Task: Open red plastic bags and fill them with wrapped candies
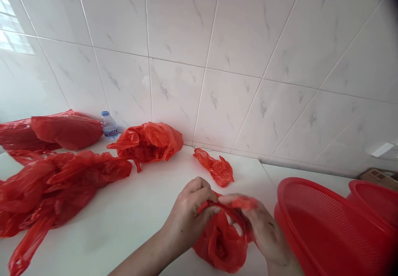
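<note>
A red plastic bag [226,247] hangs between my two hands over the white table, its mouth facing up toward me. My left hand [192,209] pinches the rim of the bag on its left side, thumb and fingers pressed together. On the other side my right hand [264,226] grips the rim, with a bunched strip of red plastic over its fingers, slightly blurred. Some of its fingertips show inside the bag's opening. What lies deep in the bag is hard to make out. Just beyond the hands lies a small crumpled red bag [216,168].
Red mesh baskets [311,185] stand close by my right hand. Several red bags [68,176] lie heaped at the left. Near the tiled wall [174,89] are a bunched red bag [152,141] and a water bottle [108,126]. A brown object [377,178] sits at far right.
</note>
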A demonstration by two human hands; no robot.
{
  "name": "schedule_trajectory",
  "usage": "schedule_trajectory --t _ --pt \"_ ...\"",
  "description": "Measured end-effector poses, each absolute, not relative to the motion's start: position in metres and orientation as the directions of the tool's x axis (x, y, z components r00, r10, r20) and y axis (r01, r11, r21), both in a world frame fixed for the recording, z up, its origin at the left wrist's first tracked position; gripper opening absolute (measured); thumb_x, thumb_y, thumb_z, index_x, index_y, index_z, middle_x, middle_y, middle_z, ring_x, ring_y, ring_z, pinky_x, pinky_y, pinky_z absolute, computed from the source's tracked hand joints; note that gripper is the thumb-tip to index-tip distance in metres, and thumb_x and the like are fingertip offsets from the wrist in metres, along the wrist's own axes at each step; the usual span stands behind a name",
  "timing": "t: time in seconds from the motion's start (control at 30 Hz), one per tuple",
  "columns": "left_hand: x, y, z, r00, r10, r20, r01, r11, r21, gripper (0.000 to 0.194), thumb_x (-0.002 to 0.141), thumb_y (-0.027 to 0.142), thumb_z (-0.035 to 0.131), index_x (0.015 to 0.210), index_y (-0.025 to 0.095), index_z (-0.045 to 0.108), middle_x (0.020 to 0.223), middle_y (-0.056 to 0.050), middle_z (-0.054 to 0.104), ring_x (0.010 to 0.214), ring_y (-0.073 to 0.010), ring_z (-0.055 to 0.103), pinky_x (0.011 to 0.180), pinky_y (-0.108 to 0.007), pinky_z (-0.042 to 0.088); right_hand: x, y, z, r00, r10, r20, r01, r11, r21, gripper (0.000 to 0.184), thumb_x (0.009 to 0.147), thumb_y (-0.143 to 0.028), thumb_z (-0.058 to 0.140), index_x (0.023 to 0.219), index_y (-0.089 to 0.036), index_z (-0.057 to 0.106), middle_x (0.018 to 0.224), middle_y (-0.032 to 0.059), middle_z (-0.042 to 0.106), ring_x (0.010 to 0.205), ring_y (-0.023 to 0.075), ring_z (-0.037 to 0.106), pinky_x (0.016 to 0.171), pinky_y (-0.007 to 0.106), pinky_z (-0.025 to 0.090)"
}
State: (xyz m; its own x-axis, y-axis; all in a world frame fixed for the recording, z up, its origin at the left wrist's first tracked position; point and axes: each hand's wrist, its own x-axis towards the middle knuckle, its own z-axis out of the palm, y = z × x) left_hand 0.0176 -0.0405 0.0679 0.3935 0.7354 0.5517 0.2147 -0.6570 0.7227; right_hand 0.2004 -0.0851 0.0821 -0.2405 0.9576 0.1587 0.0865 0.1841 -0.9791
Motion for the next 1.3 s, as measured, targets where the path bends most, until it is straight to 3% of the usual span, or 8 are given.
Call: schedule_trajectory --t 0.13,0.2,0.47,0.7,0.9,1.03,1.13,1.3 --pt "0.016 -0.044 0.07 0.406 0.8 0.441 0.168 -0.539 0.825 0.015 0.081 0.007 0.054 0.075 0.02 0.056 0.101 -0.003 0.062 0.101 -0.0167 0.056 0.081 -0.025 0.045 0.206 -0.085 0.081 -0.356 0.894 0.273 0.169 0.349 -0.922 0.046 0.093 -0.046 0.032 0.09 -0.023 0.072 0.071 0.001 0.046 0.069 0.0144 0.046 0.068 0.029 0.041" --pt "0.017 -0.046 0.07 0.424 0.838 0.345 0.195 -0.456 0.868 0.013 0.083 0.011 0.052 0.075 0.021 0.056 0.086 0.0 0.065 0.082 -0.0136 0.059 0.073 -0.024 0.045 0.199 -0.085 0.084 -0.323 0.929 0.179 0.259 0.269 -0.928 0.025 0.088 -0.028 0.045 0.094 -0.025 0.069 0.074 -0.0008 0.048 0.067 0.0124 0.047 0.066 0.026 0.041" --pt "0.019 -0.051 0.07 0.407 0.838 0.364 0.338 -0.508 0.792 0.011 0.08 0.013 0.056 0.072 0.021 0.057 0.075 0.003 0.064 0.072 -0.0131 0.057 0.067 -0.024 0.043 0.185 -0.073 0.074 0.027 0.985 0.169 0.598 0.12 -0.792 0.036 0.074 -0.008 0.044 0.101 -0.025 0.061 0.083 -0.0018 0.063 0.071 0.0128 0.058 0.067 0.023 0.044" --pt "0.012 -0.05 0.069 0.436 0.74 0.512 0.303 -0.656 0.691 0.015 0.079 0.006 0.056 0.078 0.021 0.057 0.086 -0.001 0.062 0.083 -0.0154 0.058 0.073 -0.027 0.046 0.19 -0.081 0.087 -0.182 0.959 0.215 0.293 0.262 -0.92 0.019 0.083 -0.02 0.05 0.094 -0.023 0.065 0.088 0.0008 0.058 0.084 0.015 0.057 0.077 0.025 0.046" --pt "-0.02 -0.06 0.068 0.571 0.578 0.583 0.293 -0.807 0.513 0.023 0.077 -0.003 0.049 0.073 0.02 0.052 0.101 -0.005 0.059 0.107 -0.0199 0.052 0.088 -0.034 0.046 0.206 -0.079 0.064 0.258 0.924 0.283 0.437 0.15 -0.887 0.021 0.085 -0.039 0.055 0.087 -0.022 0.065 0.087 0.0021 0.06 0.081 0.0165 0.057 0.073 0.026 0.046" --pt "-0.048 -0.067 0.056 0.632 0.625 0.457 0.273 -0.733 0.624 0.022 0.08 0.0 0.049 0.071 0.02 0.048 0.099 -0.003 0.062 0.102 -0.0184 0.057 0.083 -0.03 0.049 0.223 -0.083 0.032 0.338 0.89 0.306 0.528 0.09 -0.845 0.021 0.083 -0.04 0.057 0.086 -0.021 0.066 0.093 0.0064 0.064 0.092 0.0224 0.059 0.079 0.032 0.047" --pt "-0.064 -0.066 0.043 0.65 0.701 0.294 0.283 -0.582 0.762 0.012 0.082 0.016 0.062 0.088 0.024 0.055 0.118 -0.005 0.058 0.109 -0.0206 0.057 0.086 -0.03 0.049 0.235 -0.093 0.007 0.283 0.927 0.244 0.424 0.107 -0.899 0.036 0.08 -0.04 0.062 0.111 -0.023 0.06 0.105 0.009 0.063 0.096 0.0235 0.06 0.083 0.036 0.049" --pt "-0.068 -0.049 0.011 0.683 0.73 0.006 0.426 -0.405 0.809 0.118 0.053 0.05 0.083 0.146 0.028 0.013 0.154 -0.018 0.017 0.139 -0.0377 0.021 0.11 -0.053 0.026 0.237 -0.104 -0.013 0.173 0.971 0.164 0.198 0.129 -0.972 0.1 0.053 -0.05 0.08 0.14 -0.032 0.034 0.136 0.0112 0.05 0.119 0.0304 0.051 0.089 0.042 0.048"
